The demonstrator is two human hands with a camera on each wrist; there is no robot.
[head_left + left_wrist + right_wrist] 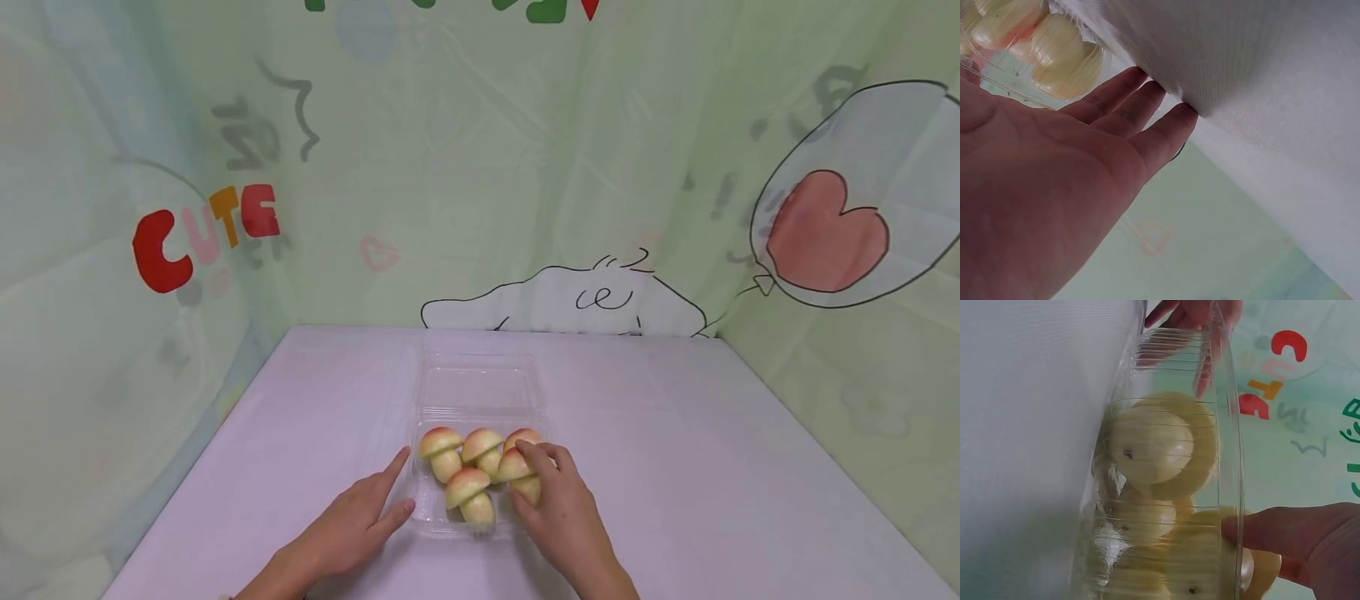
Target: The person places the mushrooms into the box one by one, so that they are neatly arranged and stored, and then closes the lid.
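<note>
A clear plastic clamshell box (430, 510) stands on the table with its lid (480, 387) folded back. Several model mushrooms with red-tinged yellow caps lie inside, among them a front mushroom (468, 492) and a left one (441, 446). My right hand (564, 512) grips another mushroom (517, 467) at the box's right side, thumb in front and fingers over its cap. In the right wrist view, that thumb (1272, 531) shows above the box wall. Beside the box's left wall, my left hand (356, 521) holds nothing, and its fingertips (1188, 112) touch the tabletop.
A pale cloth covers the table (675, 467). Printed curtains enclose the back and both sides, with a back curtain (480, 167) right behind the table's far edge. The raised lid lies between the mushrooms and that edge.
</note>
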